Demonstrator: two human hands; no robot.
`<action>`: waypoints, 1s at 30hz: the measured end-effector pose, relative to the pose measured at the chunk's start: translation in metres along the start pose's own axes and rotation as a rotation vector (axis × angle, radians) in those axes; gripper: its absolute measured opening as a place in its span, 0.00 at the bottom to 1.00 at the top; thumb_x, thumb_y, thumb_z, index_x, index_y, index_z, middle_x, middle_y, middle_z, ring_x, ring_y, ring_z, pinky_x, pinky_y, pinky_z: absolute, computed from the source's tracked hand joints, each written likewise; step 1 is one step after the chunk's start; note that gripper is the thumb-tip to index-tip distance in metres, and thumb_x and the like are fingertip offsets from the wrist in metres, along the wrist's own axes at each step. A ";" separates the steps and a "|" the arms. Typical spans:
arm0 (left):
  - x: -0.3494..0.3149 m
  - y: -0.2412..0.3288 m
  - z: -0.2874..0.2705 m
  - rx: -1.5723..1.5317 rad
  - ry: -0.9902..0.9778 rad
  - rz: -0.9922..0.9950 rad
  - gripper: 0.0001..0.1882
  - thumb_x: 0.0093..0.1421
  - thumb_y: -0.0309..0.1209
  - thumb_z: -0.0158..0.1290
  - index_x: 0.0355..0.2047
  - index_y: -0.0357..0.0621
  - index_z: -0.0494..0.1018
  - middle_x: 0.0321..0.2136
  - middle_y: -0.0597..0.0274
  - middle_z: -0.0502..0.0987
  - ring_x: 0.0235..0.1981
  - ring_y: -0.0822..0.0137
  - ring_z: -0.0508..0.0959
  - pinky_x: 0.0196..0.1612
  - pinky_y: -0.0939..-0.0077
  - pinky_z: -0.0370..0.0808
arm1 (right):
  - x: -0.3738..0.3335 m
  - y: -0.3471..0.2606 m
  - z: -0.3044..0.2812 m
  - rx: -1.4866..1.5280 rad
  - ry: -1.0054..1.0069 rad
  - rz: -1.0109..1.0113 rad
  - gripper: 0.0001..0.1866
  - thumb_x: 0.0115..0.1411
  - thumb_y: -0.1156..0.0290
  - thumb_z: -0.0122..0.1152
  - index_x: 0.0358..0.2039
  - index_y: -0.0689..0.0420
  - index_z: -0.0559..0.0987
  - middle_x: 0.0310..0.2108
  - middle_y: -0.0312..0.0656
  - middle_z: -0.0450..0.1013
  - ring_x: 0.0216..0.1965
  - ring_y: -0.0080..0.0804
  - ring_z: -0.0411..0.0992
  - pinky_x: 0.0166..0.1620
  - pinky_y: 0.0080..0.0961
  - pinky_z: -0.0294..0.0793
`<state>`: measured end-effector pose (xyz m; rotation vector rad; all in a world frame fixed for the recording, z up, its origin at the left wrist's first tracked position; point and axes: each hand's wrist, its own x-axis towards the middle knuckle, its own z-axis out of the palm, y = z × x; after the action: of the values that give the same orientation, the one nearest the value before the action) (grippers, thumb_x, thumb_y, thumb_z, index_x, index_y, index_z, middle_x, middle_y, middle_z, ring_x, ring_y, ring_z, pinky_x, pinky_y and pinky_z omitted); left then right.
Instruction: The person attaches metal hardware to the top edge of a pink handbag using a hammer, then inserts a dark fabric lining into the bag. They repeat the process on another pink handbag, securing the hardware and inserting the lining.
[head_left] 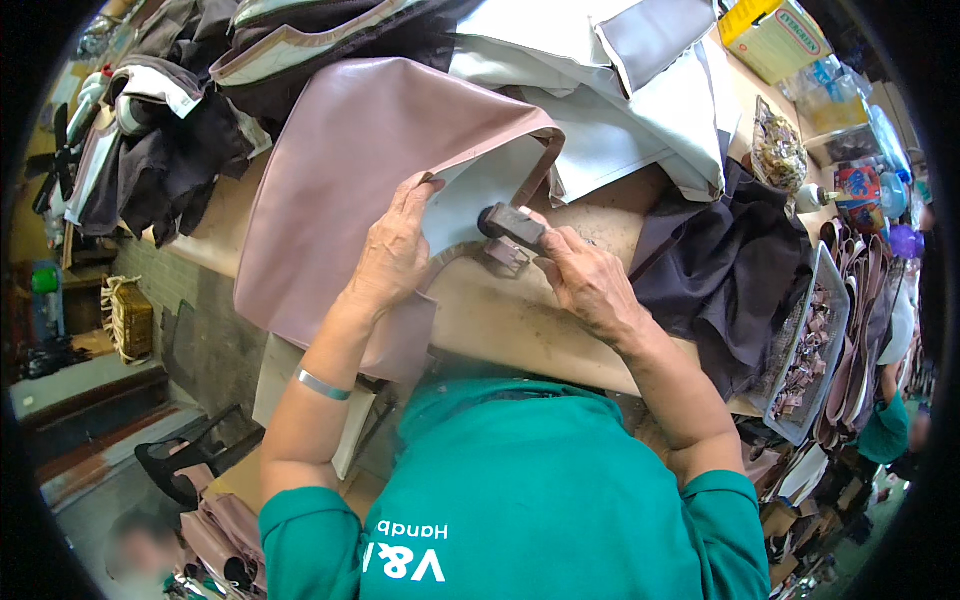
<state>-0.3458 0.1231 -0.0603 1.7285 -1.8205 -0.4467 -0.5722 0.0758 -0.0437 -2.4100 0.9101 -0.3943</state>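
Note:
A large dusty-pink leather bag body [330,150] lies on the table in front of me, its pale lining [465,205] showing at the opening. My left hand [398,240] grips the edge of that opening, fingers bent over the rim. In my right hand [592,285] is a hammer [520,226] with a blocky grey-brown head and a dark round face; its handle is mostly hidden by the fingers. The hammer head is over the bag's near edge. Just below it, a pink strap tab with a metal buckle [507,258] hangs from the bag.
Dark fabric [725,270] lies right of my hand, beside a grey mesh basket [805,350] of small pink parts. White-lined pieces [640,130] and dark pieces [185,150] cover the table's far side. A yellow box [775,40] stands at the far right.

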 end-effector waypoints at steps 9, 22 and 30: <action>-0.014 0.011 -0.015 0.185 -0.100 -0.025 0.27 0.40 0.11 0.39 0.45 0.36 0.63 0.47 0.44 0.63 0.49 0.47 0.65 0.51 0.62 0.64 | 0.010 0.017 0.020 0.138 0.043 0.025 0.20 0.53 0.71 0.50 0.48 0.59 0.65 0.33 0.52 0.70 0.33 0.49 0.70 0.34 0.38 0.70; -0.001 0.057 -0.126 -0.187 0.540 -0.025 0.31 0.44 0.10 0.39 0.53 0.32 0.58 0.48 0.48 0.66 0.48 0.66 0.68 0.48 0.75 0.65 | 0.053 -0.008 -0.025 0.189 0.391 -0.058 0.25 0.50 0.82 0.52 0.51 0.56 0.65 0.36 0.52 0.71 0.37 0.40 0.72 0.39 0.27 0.70; 0.027 0.050 -0.069 0.039 0.198 0.051 0.29 0.48 0.13 0.41 0.53 0.37 0.58 0.46 0.59 0.68 0.21 0.82 0.64 0.24 0.89 0.64 | 0.038 0.013 -0.049 0.228 0.289 -0.053 0.22 0.51 0.77 0.52 0.49 0.58 0.66 0.32 0.53 0.71 0.33 0.47 0.72 0.35 0.33 0.70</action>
<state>-0.3422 0.1118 0.0283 1.6837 -1.7366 -0.2124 -0.5728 0.0235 -0.0075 -2.2053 0.8686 -0.8366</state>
